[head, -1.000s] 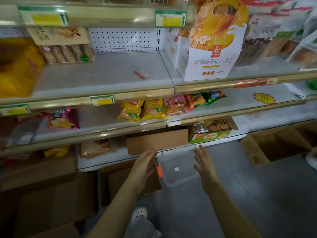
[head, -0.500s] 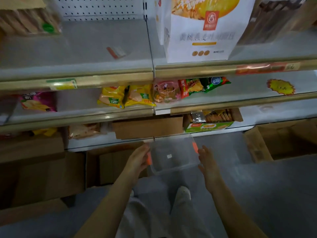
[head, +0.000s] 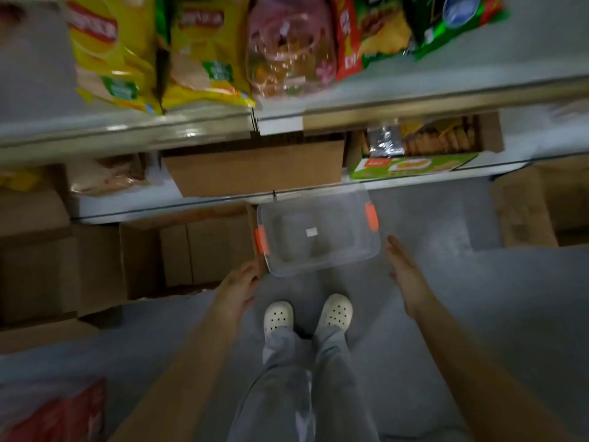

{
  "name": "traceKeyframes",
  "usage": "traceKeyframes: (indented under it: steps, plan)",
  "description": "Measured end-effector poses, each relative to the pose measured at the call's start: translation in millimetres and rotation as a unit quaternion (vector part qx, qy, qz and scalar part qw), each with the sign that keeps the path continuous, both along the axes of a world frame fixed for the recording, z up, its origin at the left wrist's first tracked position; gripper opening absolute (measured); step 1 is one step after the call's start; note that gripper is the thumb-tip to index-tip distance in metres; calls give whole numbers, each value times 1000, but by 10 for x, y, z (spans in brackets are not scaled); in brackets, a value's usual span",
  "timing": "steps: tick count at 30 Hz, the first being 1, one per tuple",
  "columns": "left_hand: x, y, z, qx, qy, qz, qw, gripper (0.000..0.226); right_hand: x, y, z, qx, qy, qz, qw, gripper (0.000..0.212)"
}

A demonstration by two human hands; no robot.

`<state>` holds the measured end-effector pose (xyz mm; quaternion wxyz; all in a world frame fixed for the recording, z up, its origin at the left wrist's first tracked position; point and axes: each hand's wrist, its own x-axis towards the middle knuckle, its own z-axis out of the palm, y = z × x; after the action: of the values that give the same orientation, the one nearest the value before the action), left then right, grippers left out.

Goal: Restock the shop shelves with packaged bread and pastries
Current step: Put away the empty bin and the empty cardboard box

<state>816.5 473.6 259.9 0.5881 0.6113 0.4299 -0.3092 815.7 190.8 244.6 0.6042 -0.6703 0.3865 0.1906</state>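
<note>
A clear plastic bin [head: 318, 237] with orange side latches sits empty on the grey floor in front of the shelves. My left hand [head: 237, 287] is at the bin's near left corner, fingers relaxed and touching its edge. My right hand [head: 403, 271] hovers just right of the bin, fingers straight, holding nothing. Yellow snack bags [head: 159, 52], a pink transparent packet [head: 290, 49] and red and green bags [head: 398, 30] lie on the shelf above. An open green box of pastries [head: 417, 154] stands on the lowest shelf.
A brown cardboard box [head: 258, 169] stands on the lowest shelf, with a wrapped bread pack [head: 108, 175] to its left. Cardboard cartons [head: 95, 260] crowd the floor at left, another carton [head: 538, 208] at right. A red package [head: 54, 413] lies bottom left. My white shoes [head: 307, 312] stand behind the bin.
The view has tilted down towards the floor. Both hands have drawn back from the bin's sides; the bin now rests on the floor.
</note>
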Motion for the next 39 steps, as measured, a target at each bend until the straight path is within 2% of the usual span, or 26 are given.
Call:
traceKeyframes:
  steps: [3, 6, 8, 10, 12, 14, 17, 19, 26, 30, 35, 39]
  plan:
    - [41, 44, -607, 20, 7, -29, 999, 22, 65, -54, -569, -16, 16, 7, 1000, 48]
    - [120, 60, -1221, 28, 10, -69, 997, 11, 139, -96, -1072, -20, 30, 14, 999, 53]
    - [212, 60, -1564, 26, 14, -86, 996, 11, 174, -95, -1302, -28, 36, 16, 999, 81]
    - [291, 45, -1879, 27, 24, -96, 995, 29, 193, -106, -1500, -30, 37, 5, 999, 109]
    - [377, -14, -2147, 29, 26, -93, 995, 42, 227, -129, -1727, -22, 37, -7, 999, 116]
    - [488, -92, -2349, 43, 20, -88, 995, 50, 305, -152, -1925, -19, 34, -1, 999, 110]
    - [636, -190, -2637, 59, -2, -84, 995, 58, 449, -281, -2316, -29, 27, 26, 999, 68]
    - [702, -212, -2851, 83, -35, -79, 993, 56, 575, -412, -2589, -53, 29, 48, 997, 56]
    - [841, -178, -3419, 124, -52, -51, 990, 62, 924, -680, -3225, -134, 27, 61, 989, 57]
    - [807, -174, -3548, 139, -67, -51, 987, 72, 1029, -759, -3484, -159, 57, 87, 982, 62]
    - [686, -236, -3496, 205, -71, -80, 973, 62, 975, -780, -3528, -181, 68, 69, 979, 48]
    - [512, -323, -3276, 212, -57, -74, 973, 49, 685, -828, -3286, -174, 93, 15, 980, 47]
